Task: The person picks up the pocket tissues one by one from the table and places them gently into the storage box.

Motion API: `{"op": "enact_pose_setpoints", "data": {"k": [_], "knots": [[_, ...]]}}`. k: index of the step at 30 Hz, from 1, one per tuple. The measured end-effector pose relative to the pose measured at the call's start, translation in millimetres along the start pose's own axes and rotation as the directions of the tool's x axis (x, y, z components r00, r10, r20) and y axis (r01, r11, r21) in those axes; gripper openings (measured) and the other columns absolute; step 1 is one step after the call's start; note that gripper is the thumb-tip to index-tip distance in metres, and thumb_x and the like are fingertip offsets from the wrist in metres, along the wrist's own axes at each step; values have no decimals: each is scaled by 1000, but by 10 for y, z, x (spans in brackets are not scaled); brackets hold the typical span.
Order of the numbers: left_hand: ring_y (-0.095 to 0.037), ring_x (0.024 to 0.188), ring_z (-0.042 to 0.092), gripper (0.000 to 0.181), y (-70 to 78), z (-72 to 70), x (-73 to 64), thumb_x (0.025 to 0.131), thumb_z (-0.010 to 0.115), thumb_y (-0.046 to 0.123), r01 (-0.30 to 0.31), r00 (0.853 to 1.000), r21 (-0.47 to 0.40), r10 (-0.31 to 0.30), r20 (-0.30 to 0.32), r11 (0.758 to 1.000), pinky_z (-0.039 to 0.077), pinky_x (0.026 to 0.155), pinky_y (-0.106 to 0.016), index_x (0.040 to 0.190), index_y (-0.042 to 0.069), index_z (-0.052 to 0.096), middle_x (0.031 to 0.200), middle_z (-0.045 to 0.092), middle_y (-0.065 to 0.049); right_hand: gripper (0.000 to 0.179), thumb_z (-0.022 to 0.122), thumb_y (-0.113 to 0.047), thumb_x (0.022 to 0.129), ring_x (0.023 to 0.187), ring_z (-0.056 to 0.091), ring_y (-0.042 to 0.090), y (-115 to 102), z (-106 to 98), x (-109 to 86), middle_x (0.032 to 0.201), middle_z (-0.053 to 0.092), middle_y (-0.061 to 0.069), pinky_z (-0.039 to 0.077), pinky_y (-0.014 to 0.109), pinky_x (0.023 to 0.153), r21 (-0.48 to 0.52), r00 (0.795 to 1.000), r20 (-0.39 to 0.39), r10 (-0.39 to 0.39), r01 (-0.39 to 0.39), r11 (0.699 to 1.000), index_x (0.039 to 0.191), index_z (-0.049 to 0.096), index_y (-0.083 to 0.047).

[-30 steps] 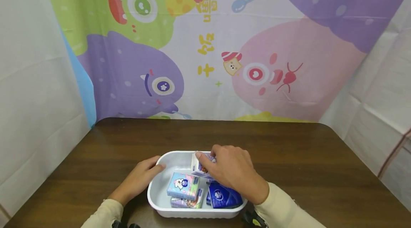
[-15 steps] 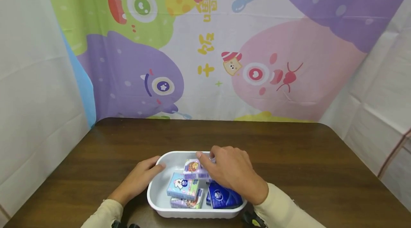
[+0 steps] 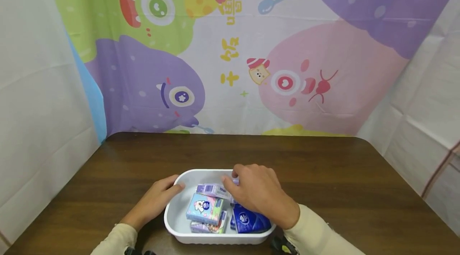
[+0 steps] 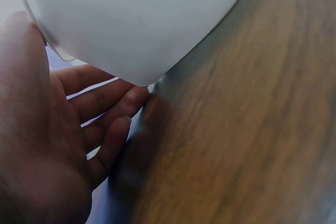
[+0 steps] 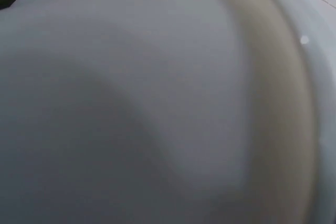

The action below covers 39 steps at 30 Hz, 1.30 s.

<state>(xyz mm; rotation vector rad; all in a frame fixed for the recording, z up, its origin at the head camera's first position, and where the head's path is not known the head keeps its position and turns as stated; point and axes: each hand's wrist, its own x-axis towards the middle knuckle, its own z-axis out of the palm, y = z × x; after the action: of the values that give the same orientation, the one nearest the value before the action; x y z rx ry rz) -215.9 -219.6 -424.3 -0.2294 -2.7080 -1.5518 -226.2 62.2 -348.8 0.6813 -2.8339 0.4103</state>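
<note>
In the head view a white oval tray [image 3: 172,229] stands on the table with several small tissue packs in it. My left hand [image 3: 154,201] grips its left end, thumb over the rim, fingers [image 4: 100,100] along the outer wall in the left wrist view. Over the tray's right part is my right hand [image 3: 258,189]; a bit of purple shows between thumb and forefinger, but I cannot tell whether it is held. Just left of that thumb lies a purple tissue pack [image 3: 212,190], touching a light-blue one [image 3: 204,208]. Below are another purple pack [image 3: 206,228] and dark-blue packs [image 3: 253,221].
The brown wooden table [image 3: 151,155] surrounds the tray. At the back hangs a cloth [image 3: 233,119] printed with cartoon monsters, with white cloth on both sides. A pale, blurred surface [image 5: 147,77] fills most of the right wrist view.
The purple pack under my right thumb has tipped over to the left and now lies behind the light-blue pack. My right hand has shifted barely; my left hand has stayed on the tray.
</note>
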Motion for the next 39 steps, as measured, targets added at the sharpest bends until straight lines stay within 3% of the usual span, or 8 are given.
{"op": "enact_pose_setpoints", "data": {"k": [11,24,30,36,39], "knots": [[-16,84,65,31,-22,-13,-1,101,58,28,-38,999,-13,38,2,999,54,71,-28,122,7,66,100,69,-6,34,64,-48,93,72,65,15,65,-28,1,87,73,-1,46,32,53,-20,1000,-7,1,-1,1000,100,76,-17],[-16,84,65,29,-80,18,-5,102,58,30,-23,1000,-29,23,13,999,54,73,-29,119,8,67,98,69,-6,27,67,-43,91,59,53,10,196,-112,-37,64,59,-10,43,31,51,-44,998,-62,22,-25,999,94,74,-17],[-16,86,65,32,-84,-66,10,102,57,31,-28,1000,-2,28,0,1000,54,75,-28,122,7,66,101,69,-6,30,65,-45,92,59,53,9,217,-155,-29,66,61,-10,43,30,49,-41,997,-65,50,-53,998,95,75,-18],[-16,90,64,33,-99,-157,-34,103,55,28,7,1000,-9,-7,-5,1000,53,77,-27,124,6,65,105,69,-7,30,64,-46,93,61,55,10,245,-147,-41,70,63,-9,44,32,51,-39,996,-63,70,-73,997,95,75,-18],[-17,98,63,37,-99,-152,-28,105,51,31,13,1000,-15,-13,-9,1000,51,85,-30,128,5,64,111,69,-7,30,64,-46,93,64,57,12,302,-177,-58,74,66,-7,45,32,53,-50,992,-54,110,-112,992,96,74,-18]]}}
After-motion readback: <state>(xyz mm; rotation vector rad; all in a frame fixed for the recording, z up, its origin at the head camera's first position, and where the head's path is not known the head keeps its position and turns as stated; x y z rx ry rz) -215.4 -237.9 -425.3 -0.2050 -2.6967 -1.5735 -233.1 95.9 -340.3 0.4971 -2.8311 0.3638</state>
